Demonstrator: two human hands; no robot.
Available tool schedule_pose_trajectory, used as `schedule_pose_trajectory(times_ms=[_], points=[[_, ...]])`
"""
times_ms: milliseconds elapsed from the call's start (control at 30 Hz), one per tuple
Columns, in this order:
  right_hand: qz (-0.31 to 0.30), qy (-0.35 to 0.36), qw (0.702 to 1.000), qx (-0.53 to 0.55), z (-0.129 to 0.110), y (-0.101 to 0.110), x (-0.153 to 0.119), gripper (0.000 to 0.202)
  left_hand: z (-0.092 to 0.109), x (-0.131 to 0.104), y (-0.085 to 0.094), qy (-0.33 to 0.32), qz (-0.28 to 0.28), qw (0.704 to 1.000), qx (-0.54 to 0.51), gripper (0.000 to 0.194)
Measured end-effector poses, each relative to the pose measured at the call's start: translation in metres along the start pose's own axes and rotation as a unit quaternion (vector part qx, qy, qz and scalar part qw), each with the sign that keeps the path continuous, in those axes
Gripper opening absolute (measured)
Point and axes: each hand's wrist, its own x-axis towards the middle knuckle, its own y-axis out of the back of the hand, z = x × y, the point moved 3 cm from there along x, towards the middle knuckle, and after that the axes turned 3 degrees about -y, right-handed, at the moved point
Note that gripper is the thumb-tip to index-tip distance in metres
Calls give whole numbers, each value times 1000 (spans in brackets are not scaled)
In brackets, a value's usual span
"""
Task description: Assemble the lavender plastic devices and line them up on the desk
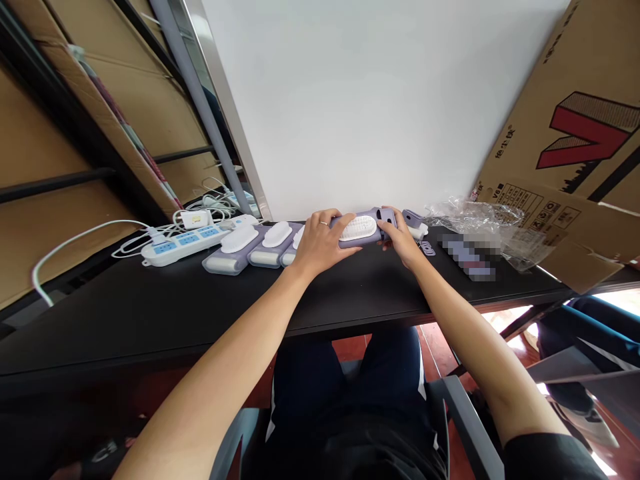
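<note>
Both hands hold a purple-grey oblong brush [358,229] with a white oval, textured face turned up, just above the black table [360,283]. My left hand [320,241] closes around its left end, thumb along the near side and fingers over the top. My right hand [400,241] grips its right end, where a purple-grey end piece with dark holes [388,217] shows; whether that piece is separate I cannot tell. Left of my left hand stand several similar brushes [235,247] in a row, with white ovals on top and cream strips in front. My left hand partly hides one.
A white power strip [187,243] with tangled white cables lies at the left. Right of my hands are small purple-grey parts [413,219], a pixelated dark flat object [467,257], clear plastic wrapping [480,220] and a cardboard box [565,153]. A white panel [375,100] stands behind.
</note>
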Motion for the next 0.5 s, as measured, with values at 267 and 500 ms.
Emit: schedule_pose_trajectory(times_ms=[267,500], points=[[-21,-2,1000,-7,0,-2,-2,60,4,-1,0,-10,7,1000,2,70],[-48,6,999,-26,3,-4,-1,64,4,-1,1,-6,4,1000,0,69]])
